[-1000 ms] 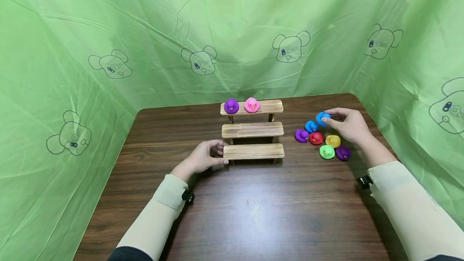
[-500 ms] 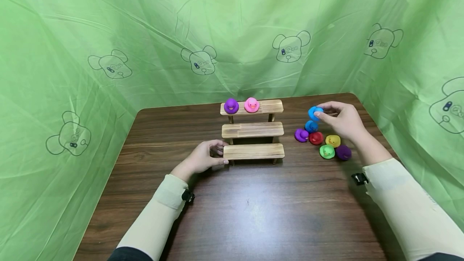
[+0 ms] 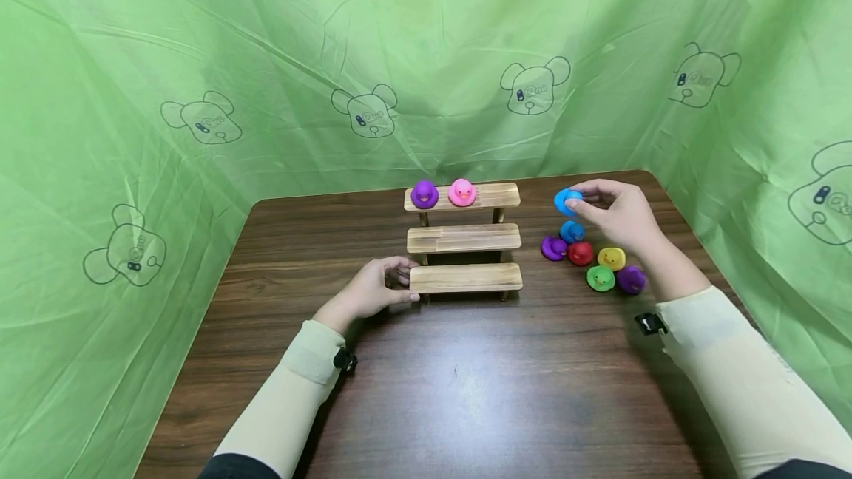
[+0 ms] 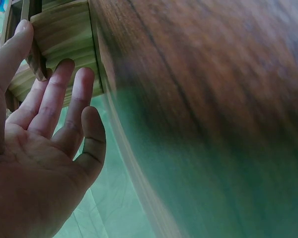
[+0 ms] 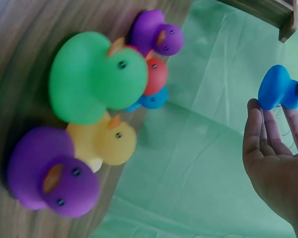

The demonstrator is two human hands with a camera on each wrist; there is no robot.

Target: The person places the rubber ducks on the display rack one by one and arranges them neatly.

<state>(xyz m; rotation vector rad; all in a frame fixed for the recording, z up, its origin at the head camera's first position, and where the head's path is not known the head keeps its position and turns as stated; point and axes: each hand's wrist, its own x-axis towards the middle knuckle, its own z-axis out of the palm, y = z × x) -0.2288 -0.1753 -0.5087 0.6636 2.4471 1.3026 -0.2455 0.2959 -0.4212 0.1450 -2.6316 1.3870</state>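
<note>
A three-tier wooden display stand [image 3: 464,279] stands on the table. At the left end of its lowest tier my left hand [image 3: 366,288] holds it, thumb at the front and fingers behind; in the left wrist view the little finger stays off the wood. My right hand [image 3: 629,220] pinches a blue rubber duck [image 3: 566,202] between thumb and fingers, raised off the table to the right of the stand. A purple duck [image 3: 424,194] and a pink duck [image 3: 462,192] sit on the top tier.
Below the right hand lie several ducks close together: blue [image 3: 572,232], red [image 3: 580,253], yellow [image 3: 612,259], green [image 3: 600,279] and two purple, one on the left [image 3: 553,248]. Green cloth [image 3: 452,58] hangs behind the dark wooden table [image 3: 466,390] and at its sides.
My right hand has carried the blue duck leftward and up, away from the other ducks. The left hand stays at the stand's lowest tier.
</note>
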